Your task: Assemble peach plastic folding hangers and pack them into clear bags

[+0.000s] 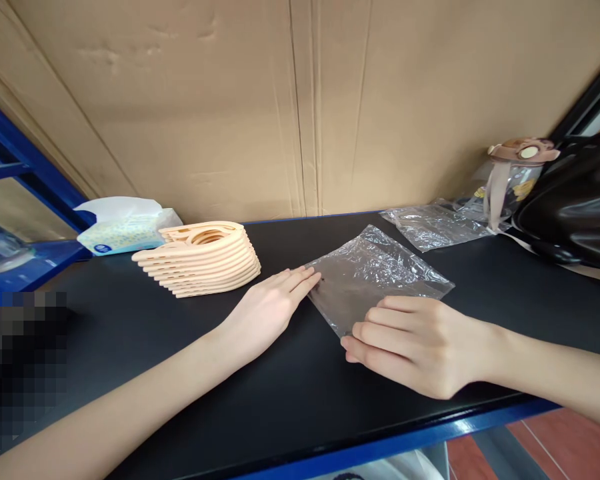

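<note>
A clear plastic bag [363, 267] lies flat and slightly wrinkled on the black tabletop. My left hand [270, 300] rests with its fingers stretched out, the fingertips touching the bag's left edge. At the bag's near corner, my right hand [415, 340] is closed with curled fingers, gripping the plastic; its thumb is mostly hidden beneath. Left of the bag stands a neat stack of pale peach plastic hangers [205, 260], apart from both hands.
Behind the hangers is a tissue pack [125, 227]. Another clear plastic bag [435, 223] lies at the back right, beside a water bottle [517, 177] with a strap and a dark shiny bag [575, 200]. A cardboard wall [220, 113] closes off the back; a blue frame [55, 167] stands left.
</note>
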`<act>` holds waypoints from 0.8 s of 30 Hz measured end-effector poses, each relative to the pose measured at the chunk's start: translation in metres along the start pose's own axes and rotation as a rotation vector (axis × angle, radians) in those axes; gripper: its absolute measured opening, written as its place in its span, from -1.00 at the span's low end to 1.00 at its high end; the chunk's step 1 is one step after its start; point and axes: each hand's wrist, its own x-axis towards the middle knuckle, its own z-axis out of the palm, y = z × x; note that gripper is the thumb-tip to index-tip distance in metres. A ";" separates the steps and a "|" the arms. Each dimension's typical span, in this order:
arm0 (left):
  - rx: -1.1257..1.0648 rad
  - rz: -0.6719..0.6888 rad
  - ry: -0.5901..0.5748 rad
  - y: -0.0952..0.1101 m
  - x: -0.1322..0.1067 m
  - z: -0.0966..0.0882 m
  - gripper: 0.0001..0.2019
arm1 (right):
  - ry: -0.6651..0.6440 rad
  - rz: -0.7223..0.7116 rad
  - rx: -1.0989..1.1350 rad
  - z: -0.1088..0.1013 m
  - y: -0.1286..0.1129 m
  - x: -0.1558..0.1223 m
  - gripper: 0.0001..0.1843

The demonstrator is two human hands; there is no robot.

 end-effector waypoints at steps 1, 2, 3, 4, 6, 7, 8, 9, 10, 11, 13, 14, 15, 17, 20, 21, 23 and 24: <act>-0.003 0.000 -0.003 0.000 0.000 0.000 -0.55 | -0.006 -0.002 0.011 0.001 -0.001 0.000 -0.79; -0.004 -0.005 -0.006 0.000 0.000 0.000 -0.55 | -0.010 -0.005 0.027 0.001 -0.002 0.000 -0.80; -0.007 -0.014 -0.009 -0.001 -0.001 0.000 -0.55 | -0.013 -0.005 0.053 0.001 -0.003 0.000 -0.80; -0.014 -0.024 -0.010 -0.002 -0.001 0.000 -0.54 | -0.015 0.000 0.088 0.001 -0.003 0.000 -0.77; -0.056 -0.058 -0.019 -0.004 -0.001 0.001 -0.53 | -0.015 0.028 0.155 0.001 -0.002 0.000 -0.60; -0.089 -0.085 -0.020 -0.005 -0.001 0.001 -0.53 | -0.009 0.055 0.168 0.000 0.001 0.000 -0.54; -0.124 -0.115 -0.013 -0.005 -0.001 0.002 -0.53 | -0.006 0.100 0.161 0.000 0.006 -0.001 -0.53; -0.157 -0.147 0.002 -0.005 0.000 0.002 -0.54 | -0.007 0.165 0.132 -0.001 0.013 -0.002 -0.55; -0.184 -0.179 0.023 -0.005 0.001 0.001 -0.56 | -0.019 0.255 0.083 -0.002 0.021 -0.004 -0.60; -0.203 -0.207 0.045 -0.004 0.001 0.000 -0.58 | -0.056 0.367 0.026 -0.003 0.030 -0.007 -0.64; -0.204 -0.237 0.074 -0.001 0.003 -0.002 -0.62 | -0.191 0.600 -0.106 -0.003 0.049 -0.016 -0.66; -0.190 -0.239 0.075 0.001 0.003 -0.003 -0.62 | -0.296 0.687 -0.169 -0.002 0.058 -0.021 -0.65; -0.172 -0.239 0.065 0.003 0.003 -0.004 -0.60 | -0.403 0.755 -0.218 0.000 0.066 -0.027 -0.64; -0.146 -0.238 0.029 0.005 0.002 -0.004 -0.53 | -0.571 0.871 -0.261 0.003 0.078 -0.037 -0.68; -0.188 -0.252 -0.030 0.005 0.000 -0.001 -0.43 | -0.697 0.996 -0.150 0.007 0.086 -0.044 -0.79; -0.213 -0.258 -0.048 0.005 -0.001 0.000 -0.42 | -0.703 1.020 -0.062 0.007 0.086 -0.044 -0.79; -0.263 -0.281 -0.092 0.003 -0.002 0.002 -0.40 | -0.678 1.034 0.133 0.007 0.086 -0.043 -0.67; -0.283 -0.298 -0.123 0.003 -0.002 0.002 -0.39 | -0.663 1.028 0.218 0.006 0.086 -0.043 -0.61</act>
